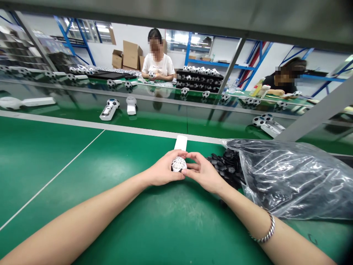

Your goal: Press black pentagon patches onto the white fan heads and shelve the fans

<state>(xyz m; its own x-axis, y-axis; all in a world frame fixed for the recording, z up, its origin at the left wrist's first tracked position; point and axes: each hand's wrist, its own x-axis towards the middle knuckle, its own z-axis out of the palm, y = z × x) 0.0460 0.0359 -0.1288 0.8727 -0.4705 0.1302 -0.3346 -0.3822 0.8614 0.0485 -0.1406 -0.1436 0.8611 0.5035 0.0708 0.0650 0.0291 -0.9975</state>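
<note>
A small white handheld fan (179, 164) with a round, soccer-ball-patterned head lies between my two hands. Its openwork grille faces up, and the flat white handle (181, 142) points away from me. My left hand (165, 167) is curled round the left side of the head. On the right side, the thumb and fingers of my right hand (202, 171) close against the head; whether a small piece is between those fingertips is hidden. Just beyond my right hand, many small black panel pieces (228, 165) spill from a clear plastic bag (298, 176).
Past the pale edge strip (116, 127) runs a shiny green conveyor belt (162, 121) carrying white devices (109, 109) with ball heads. A slanted metal post (317, 106) stands at right, with a shelf (176, 14) overhead. Two people sit opposite, one holding a ball-shaped piece (152, 75).
</note>
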